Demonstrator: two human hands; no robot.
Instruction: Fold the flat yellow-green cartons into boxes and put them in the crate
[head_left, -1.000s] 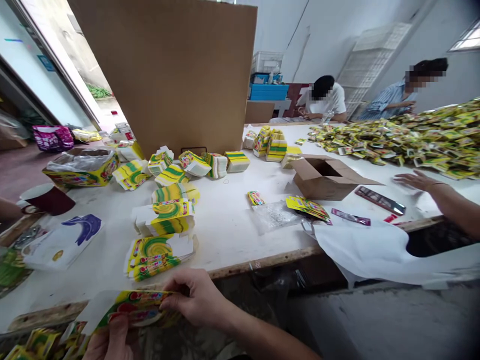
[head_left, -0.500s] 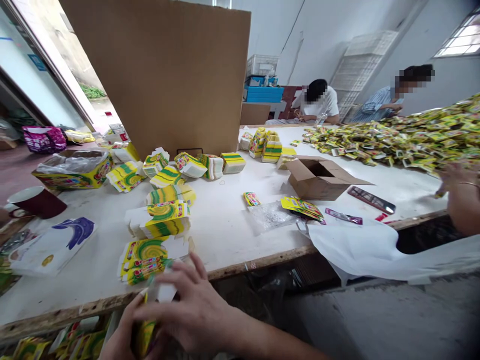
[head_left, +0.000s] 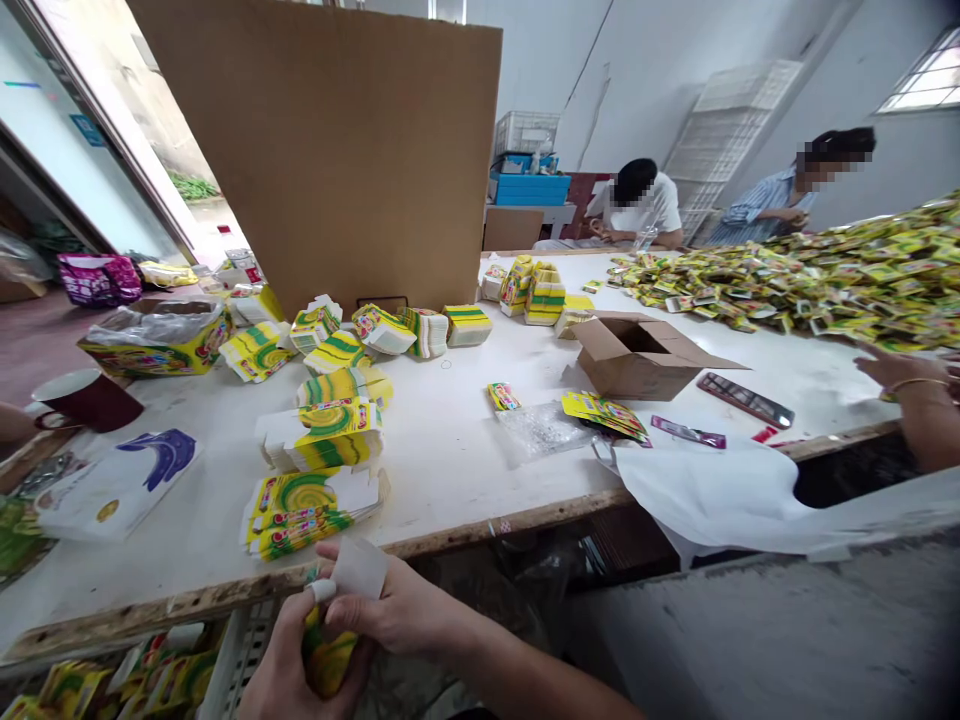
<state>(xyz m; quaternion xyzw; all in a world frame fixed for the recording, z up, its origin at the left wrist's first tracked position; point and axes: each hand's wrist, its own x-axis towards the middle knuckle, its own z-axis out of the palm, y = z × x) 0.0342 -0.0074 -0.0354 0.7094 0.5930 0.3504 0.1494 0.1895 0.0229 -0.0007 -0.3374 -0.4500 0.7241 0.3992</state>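
Below the table's front edge, both my hands hold one yellow-green printed carton [head_left: 330,655]. My left hand [head_left: 281,670] wraps it from the left and below. My right hand [head_left: 390,610] grips it from the right, fingers pinching its white end flap [head_left: 360,567]. Just beyond, flat printed cartons [head_left: 300,505] lie stacked on the white table [head_left: 450,450], with more piles [head_left: 330,435] behind them.
A tall cardboard sheet [head_left: 337,150] stands at the back. An open brown box [head_left: 637,355], a plastic bag [head_left: 544,430] and a white cloth [head_left: 720,495] lie right. A co-worker's hand [head_left: 900,370] reaches toward a heap of yellow packets [head_left: 825,280]. Two people sit far back. A dark red cup [head_left: 86,400] stands left.
The carton went from held flat and wide to folded upright between my hands. My right hand now pinches its white flap. The co-worker's hand moved right toward the heap.
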